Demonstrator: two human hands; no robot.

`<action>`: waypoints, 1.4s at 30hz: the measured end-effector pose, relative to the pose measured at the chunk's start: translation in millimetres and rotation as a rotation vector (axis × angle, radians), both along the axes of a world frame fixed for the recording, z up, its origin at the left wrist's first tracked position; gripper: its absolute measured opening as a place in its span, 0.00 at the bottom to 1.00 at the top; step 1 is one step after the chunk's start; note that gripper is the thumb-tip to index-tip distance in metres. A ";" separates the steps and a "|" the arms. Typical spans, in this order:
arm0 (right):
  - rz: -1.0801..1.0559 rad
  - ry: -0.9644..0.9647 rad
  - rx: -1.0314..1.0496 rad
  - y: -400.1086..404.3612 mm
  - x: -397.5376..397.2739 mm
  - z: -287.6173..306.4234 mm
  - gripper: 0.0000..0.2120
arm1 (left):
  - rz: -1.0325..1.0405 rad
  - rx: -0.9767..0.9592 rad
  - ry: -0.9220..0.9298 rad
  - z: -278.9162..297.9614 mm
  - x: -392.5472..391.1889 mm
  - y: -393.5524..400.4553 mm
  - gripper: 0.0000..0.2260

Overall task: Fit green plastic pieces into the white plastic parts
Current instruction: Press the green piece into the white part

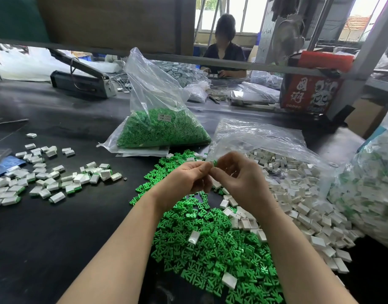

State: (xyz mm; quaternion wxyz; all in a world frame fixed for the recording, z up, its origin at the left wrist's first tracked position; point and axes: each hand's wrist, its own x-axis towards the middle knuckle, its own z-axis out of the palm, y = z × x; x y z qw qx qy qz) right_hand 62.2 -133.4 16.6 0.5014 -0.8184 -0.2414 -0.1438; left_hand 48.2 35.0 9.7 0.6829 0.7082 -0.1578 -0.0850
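My left hand and my right hand meet above the table, fingertips together. Between them they pinch a small green plastic piece; any white part there is hidden by my fingers. Below my hands spreads a loose heap of green pieces with a few white parts lying on it. To the right, white plastic parts spill from an open clear bag. At the left lie several white parts with green inserts.
A clear bag of green pieces stands behind the heap. Another bag of fitted parts sits at the far right. A heat sealer and a red box stand at the back, where another person works.
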 end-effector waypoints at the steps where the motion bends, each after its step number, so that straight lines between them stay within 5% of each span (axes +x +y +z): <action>1: -0.010 0.005 0.028 0.1 -0.1 0.0 0.08 | 0.007 0.021 0.002 -0.3 0.9 0.2 0.18; 12: -0.005 0.060 0.106 2.9 0.1 -5.0 0.06 | 0.056 0.112 0.052 -1.0 6.7 4.4 0.22; 20: -0.110 -0.013 0.091 3.5 5.8 -15.6 0.05 | 0.219 -0.194 0.136 -2.7 12.9 -6.2 0.02; 42: -0.182 -0.165 0.055 5.7 4.4 -16.6 0.07 | 0.348 -0.302 0.159 7.3 6.7 -19.3 0.07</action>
